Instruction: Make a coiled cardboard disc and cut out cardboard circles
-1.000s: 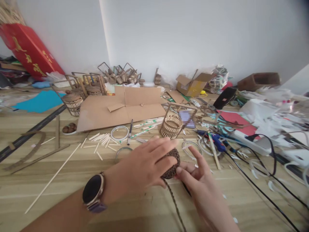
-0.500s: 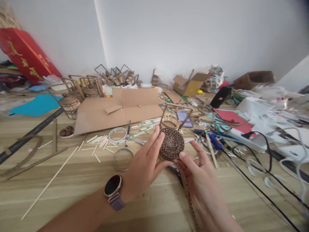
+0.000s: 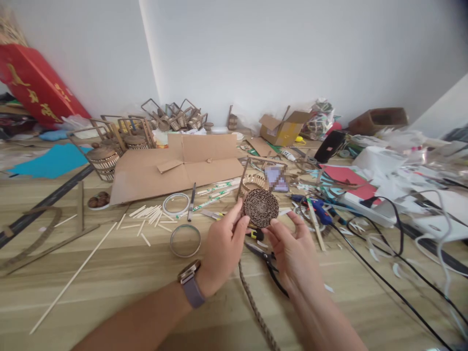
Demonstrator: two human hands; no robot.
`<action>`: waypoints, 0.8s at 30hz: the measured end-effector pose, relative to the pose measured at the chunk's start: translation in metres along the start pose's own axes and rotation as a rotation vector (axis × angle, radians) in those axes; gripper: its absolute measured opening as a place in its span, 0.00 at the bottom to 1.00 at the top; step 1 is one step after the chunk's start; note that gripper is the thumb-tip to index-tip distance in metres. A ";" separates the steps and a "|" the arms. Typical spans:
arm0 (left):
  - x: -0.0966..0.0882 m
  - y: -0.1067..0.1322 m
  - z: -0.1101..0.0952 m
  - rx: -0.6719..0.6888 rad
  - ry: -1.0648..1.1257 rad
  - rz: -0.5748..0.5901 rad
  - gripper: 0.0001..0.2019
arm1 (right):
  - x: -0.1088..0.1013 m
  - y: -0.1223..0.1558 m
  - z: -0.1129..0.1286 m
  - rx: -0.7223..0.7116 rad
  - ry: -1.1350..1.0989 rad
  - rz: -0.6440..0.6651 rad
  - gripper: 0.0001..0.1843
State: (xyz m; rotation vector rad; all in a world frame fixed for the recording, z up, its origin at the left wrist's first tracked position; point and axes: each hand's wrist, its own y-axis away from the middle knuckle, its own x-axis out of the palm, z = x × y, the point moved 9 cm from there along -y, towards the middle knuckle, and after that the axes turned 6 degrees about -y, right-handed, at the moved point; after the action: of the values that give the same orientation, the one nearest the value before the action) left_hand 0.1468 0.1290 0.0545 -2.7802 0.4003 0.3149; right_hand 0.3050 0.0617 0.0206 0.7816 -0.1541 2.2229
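A brown coil of corrugated cardboard [image 3: 260, 208], rolled into a flat disc, is held up between both hands. My left hand [image 3: 224, 243] pinches its left edge with thumb and fingers. On the lower right edge, the thumb and fingers of my right hand [image 3: 294, 248] grip it. A loose corrugated cardboard strip [image 3: 254, 304] trails below toward the near side of the table. Black-handled scissors [image 3: 272, 268] lie under the hands, partly hidden by the right one. Behind the coil stands a small basket frame [image 3: 254, 182] with a slatted ring.
A flattened cardboard sheet [image 3: 175, 168] lies ahead, with short sticks [image 3: 148, 213] and a tape roll [image 3: 176, 204] before it. At right are a blue glue gun [image 3: 321, 210], its black cable and paper scraps. Finished small baskets [image 3: 104, 161] stand at back left.
The coil has turned in my hands, and its loose strip now hangs left of the scissors instead of along my right palm. My left fingers have curled in from being stretched out.
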 end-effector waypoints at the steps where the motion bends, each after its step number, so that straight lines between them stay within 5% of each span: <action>1: 0.003 -0.002 0.004 -0.041 0.086 0.003 0.19 | 0.000 -0.001 0.001 -0.003 0.001 -0.006 0.40; 7: 0.011 -0.019 0.025 -0.245 0.442 -0.107 0.02 | 0.007 -0.013 0.001 -0.009 -0.018 -0.020 0.38; 13: 0.025 -0.036 0.037 -0.295 0.529 -0.180 0.14 | 0.017 -0.033 -0.003 0.007 -0.036 -0.019 0.35; 20: 0.050 -0.068 0.046 -0.399 0.548 -0.118 0.05 | 0.023 -0.065 -0.002 0.017 -0.047 -0.037 0.32; 24: 0.058 -0.083 0.051 -0.459 0.552 -0.089 0.14 | 0.028 -0.079 -0.005 0.044 -0.029 -0.031 0.30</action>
State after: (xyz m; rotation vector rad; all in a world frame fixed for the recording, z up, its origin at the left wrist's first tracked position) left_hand 0.2177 0.2079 0.0150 -3.3001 0.3585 -0.4536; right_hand 0.3431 0.1367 0.0232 0.8357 -0.1068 2.1933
